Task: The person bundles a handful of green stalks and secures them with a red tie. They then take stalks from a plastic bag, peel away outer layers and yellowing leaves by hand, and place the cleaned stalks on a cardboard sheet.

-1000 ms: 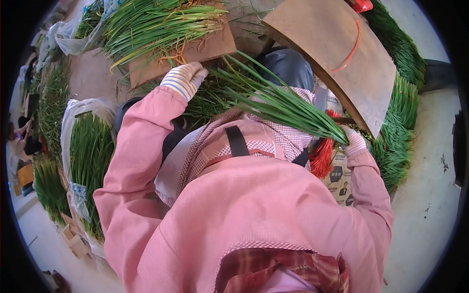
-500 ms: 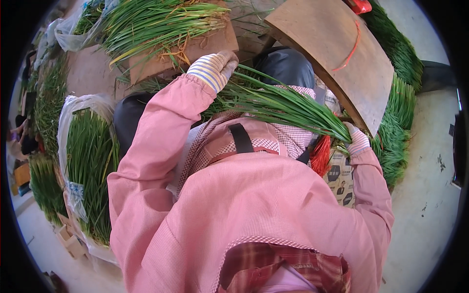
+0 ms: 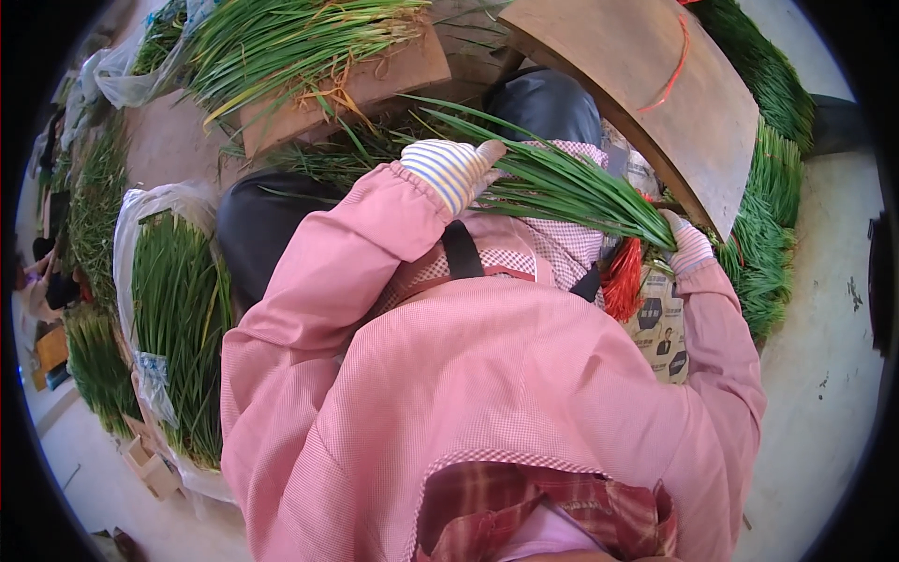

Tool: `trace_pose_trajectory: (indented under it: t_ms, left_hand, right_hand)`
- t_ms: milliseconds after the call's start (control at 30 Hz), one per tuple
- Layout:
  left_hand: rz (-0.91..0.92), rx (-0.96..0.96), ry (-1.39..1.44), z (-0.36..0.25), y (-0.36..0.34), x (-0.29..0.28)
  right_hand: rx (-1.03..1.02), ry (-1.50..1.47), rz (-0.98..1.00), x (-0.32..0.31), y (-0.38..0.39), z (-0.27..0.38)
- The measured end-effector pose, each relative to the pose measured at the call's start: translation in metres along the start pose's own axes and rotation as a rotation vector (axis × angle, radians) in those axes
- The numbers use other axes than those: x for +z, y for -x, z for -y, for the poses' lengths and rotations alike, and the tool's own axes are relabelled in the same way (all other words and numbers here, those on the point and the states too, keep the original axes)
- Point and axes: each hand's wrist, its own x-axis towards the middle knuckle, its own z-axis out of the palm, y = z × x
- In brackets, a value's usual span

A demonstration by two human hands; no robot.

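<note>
A bunch of garlic chives (image 3: 581,187), long and dark green, stretches across my lap. My right hand (image 3: 688,244), in a striped glove, is closed round its stem end at the right. At the leafy side, my left hand (image 3: 454,171), also gloved, has thumb and fingers closed about some leaves; its fingers are partly hidden. Loose leaf tips stick out beyond it to the upper left. Below the right hand hangs a bundle of red ties (image 3: 623,281).
A brown board (image 3: 637,66) with a red tie (image 3: 670,70) stands ahead right, chives stacked beyond. Another board (image 3: 346,103) ahead left bears a chive pile (image 3: 300,51). At my left is a plastic-lined container of chives (image 3: 183,318). Trimmed leaves (image 3: 328,155) lie between my knees.
My left hand has come down and right, from beyond the leaf tips to the middle of the bunch. My right hand still grips the stem end, nearly unmoved.
</note>
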Motion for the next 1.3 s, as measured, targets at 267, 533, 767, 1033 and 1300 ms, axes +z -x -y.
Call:
trace_pose_trajectory:
  t_ms: [267, 533, 767, 1033, 1300]
  left_hand:
    - [0.093, 0.030, 0.006, -0.010, -0.009, -0.003]
    - [-0.059, -0.104, 0.172, 0.063, 0.032, -0.008]
    - [-0.043, -0.129, 0.350, 0.081, 0.036, 0.033]
    - [0.030, -0.366, 0.313, 0.119, 0.053, 0.075]
    - [-0.068, -0.445, 0.382, 0.080, 0.039, 0.025]
  right_hand:
    - [-0.009, 0.034, 0.023, -0.023, -0.007, -0.004]
    - [-0.018, 0.003, 0.030, 0.030, 0.076, 0.065]
    - [-1.363, 0.815, -0.007, 0.057, 0.106, 0.234]
    - [-1.363, 0.824, -0.188, 0.082, 0.010, 0.338]
    - [-0.735, 1.327, -0.084, 0.042, -0.110, 0.239]
